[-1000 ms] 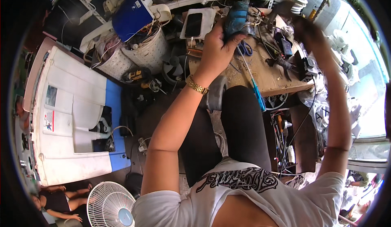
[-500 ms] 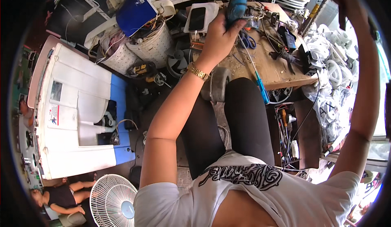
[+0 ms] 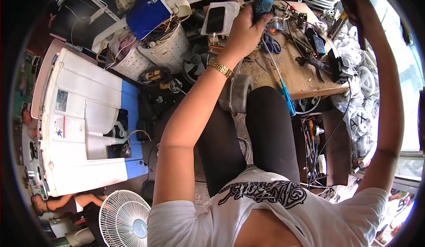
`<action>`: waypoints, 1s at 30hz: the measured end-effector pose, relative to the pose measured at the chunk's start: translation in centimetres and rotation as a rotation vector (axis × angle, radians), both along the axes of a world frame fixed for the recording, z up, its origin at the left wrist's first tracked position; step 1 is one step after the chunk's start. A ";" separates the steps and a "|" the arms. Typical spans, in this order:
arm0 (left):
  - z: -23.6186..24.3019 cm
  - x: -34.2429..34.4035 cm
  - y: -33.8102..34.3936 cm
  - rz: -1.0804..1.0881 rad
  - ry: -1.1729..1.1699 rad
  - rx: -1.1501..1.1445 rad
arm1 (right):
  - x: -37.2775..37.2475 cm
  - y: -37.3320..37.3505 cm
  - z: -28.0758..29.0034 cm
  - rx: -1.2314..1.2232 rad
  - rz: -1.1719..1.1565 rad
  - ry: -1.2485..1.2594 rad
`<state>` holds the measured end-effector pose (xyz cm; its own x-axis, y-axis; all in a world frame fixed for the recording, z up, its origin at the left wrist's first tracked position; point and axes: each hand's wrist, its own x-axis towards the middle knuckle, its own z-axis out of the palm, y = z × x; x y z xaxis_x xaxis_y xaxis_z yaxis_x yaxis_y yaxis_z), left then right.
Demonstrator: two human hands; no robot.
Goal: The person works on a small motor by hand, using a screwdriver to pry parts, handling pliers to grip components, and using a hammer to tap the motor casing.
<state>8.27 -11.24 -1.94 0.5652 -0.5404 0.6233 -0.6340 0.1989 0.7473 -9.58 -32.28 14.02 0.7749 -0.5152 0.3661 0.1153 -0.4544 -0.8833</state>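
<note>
My left hand, with a gold watch at its wrist, is closed round a teal-and-black power tool above the workbench. Below that hand lie scissors with dark blue handles. A long screwdriver with a blue handle points over the bench's front edge. At the upper right my right hand is raised beside the bench, near an upright piece with a yellow part. Shadow obscures its fingers, and I cannot tell whether it holds anything.
A phone rests on a white pad at the bench's left. Cables and small parts clutter the bench. White plastic parts pile up on the right; perforated baskets, a white-and-blue casing and a fan stand left. Another person is at lower left.
My right hand has moved left and into fuller view. The power tool has shifted slightly up and right in my left hand. The person at lower left has changed posture.
</note>
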 end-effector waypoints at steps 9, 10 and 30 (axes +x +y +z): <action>-0.5 -0.2 0.3 -0.001 -0.044 0.041 | 1.2 -0.5 -1.8 0.075 -0.017 0.041; -0.5 -0.2 0.4 0.038 -0.083 0.018 | 1.3 -0.6 -2.0 0.072 -0.012 0.047; -0.8 -2.0 0.4 0.099 -0.103 0.042 | 4.4 0.6 1.2 -0.362 0.010 0.218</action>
